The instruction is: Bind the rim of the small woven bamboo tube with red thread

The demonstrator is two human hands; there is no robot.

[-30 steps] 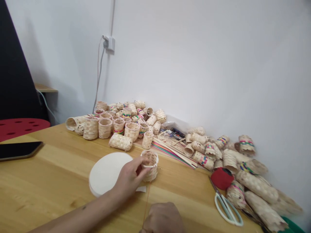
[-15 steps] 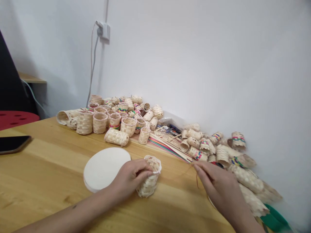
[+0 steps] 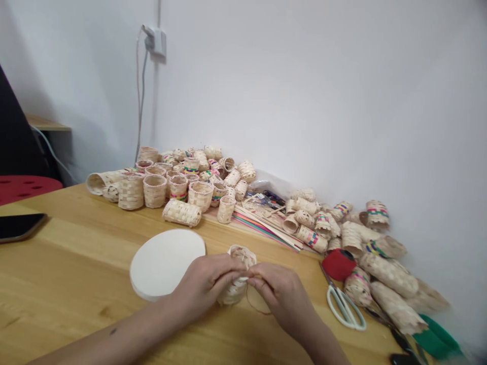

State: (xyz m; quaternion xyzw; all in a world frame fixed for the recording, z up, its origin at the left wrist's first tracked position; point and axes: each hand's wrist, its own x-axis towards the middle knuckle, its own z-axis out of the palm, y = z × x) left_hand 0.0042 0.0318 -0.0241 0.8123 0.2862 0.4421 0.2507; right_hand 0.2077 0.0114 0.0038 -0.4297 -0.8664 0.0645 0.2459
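Observation:
A small woven basket (image 3: 233,293) of pale strips stands on the table in front of me. My left hand (image 3: 213,276) pinches its rim from the left, thumb outside. Close against the same rim, my right hand (image 3: 276,289) is closed in a pinch on a thin reddish thread (image 3: 255,307), which hangs in a loop below the fingers. Whether a needle is between those fingertips is hidden. The two hands' fingertips nearly meet at the basket's near edge. A round white disc (image 3: 167,263) lies just left of the basket.
Many woven baskets (image 3: 155,190) are piled along the wall, with coloured strips (image 3: 262,228) beside them. On the right lie white-handled scissors (image 3: 344,306), a red spool (image 3: 338,264) and a green object (image 3: 437,337). A phone (image 3: 21,226) rests at the left edge.
My right hand has come left from beside the basket to its rim, bringing the thread along. The scissors and red spool now show more fully. My left hand stays on the rim.

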